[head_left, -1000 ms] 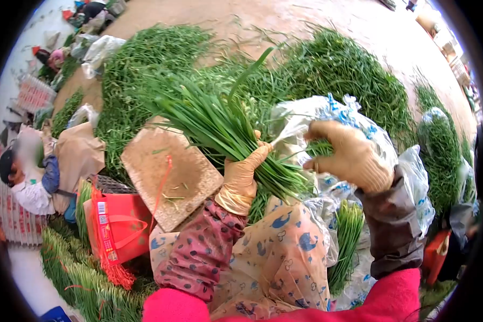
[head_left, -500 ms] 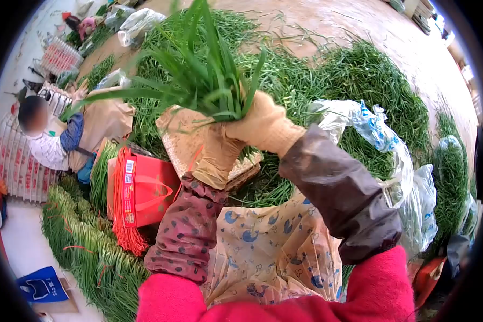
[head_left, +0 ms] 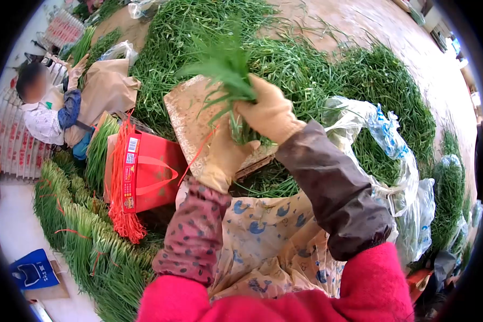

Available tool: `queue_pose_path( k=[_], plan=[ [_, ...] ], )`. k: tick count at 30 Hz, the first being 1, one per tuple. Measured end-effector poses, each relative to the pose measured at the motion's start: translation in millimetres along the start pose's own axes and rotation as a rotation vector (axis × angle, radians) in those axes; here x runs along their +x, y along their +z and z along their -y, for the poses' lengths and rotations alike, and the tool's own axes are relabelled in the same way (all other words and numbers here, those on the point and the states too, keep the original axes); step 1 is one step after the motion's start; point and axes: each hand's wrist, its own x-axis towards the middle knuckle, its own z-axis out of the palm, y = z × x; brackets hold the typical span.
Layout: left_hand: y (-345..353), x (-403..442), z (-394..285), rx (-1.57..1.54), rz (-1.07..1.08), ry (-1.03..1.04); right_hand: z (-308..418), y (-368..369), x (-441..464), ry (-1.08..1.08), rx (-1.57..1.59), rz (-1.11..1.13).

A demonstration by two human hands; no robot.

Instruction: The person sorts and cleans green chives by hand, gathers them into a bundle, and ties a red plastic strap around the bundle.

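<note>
My right hand (head_left: 271, 110), in a tan glove, is closed round a bunch of long green leaves, apparently garlic chives (head_left: 228, 75). Motion smears the leaf tips, which point up and away from me. My left hand (head_left: 226, 155), also gloved, is just below, beside the lower end of the bunch. Its thumb stands apart from its fingers, and some green stalks show in the gap. Under the hands lies a worn, pale board (head_left: 190, 107) with a dirty surface. A thin red tie runs past my left hand toward a red bag.
Loose chives (head_left: 300, 67) cover the floor ahead. Left stand a red bag (head_left: 158, 174) with red ties (head_left: 124, 214) and tied chive bundles (head_left: 80, 214). A co-worker (head_left: 51, 115) sits beyond. Clear plastic bags (head_left: 408, 177) lie right; a patterned apron (head_left: 263, 231) covers my lap.
The bunch has come lower and toward me, its leaves gathered more narrowly. My left hand has loosened, its thumb now apart. The view has shifted slightly, and the co-worker's raised hand now has greens by it.
</note>
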Motion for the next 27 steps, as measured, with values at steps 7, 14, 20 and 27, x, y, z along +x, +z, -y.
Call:
queue_pose_path(
  k=[7,14,20,27],
  plan=[
    [-0.4,-83.0,-34.1,-0.82,0.379,-0.57,-23.5,5.1,-52.4,0.194,0.453,-0.016],
    [55.2,-131.2,-17.0,-1.654,0.302,-0.719,25.9,3.6,-148.9,-0.127,0.701,0.013],
    [44.0,-150.6,-22.4,-1.963,0.423,-0.854,64.3,2.2,-227.1,-0.373,0.126,0.098],
    [9.9,-163.3,-40.3,-1.35,0.282,-0.802,95.0,-37.5,-256.7,-0.113,0.524,0.481]
  ],
)
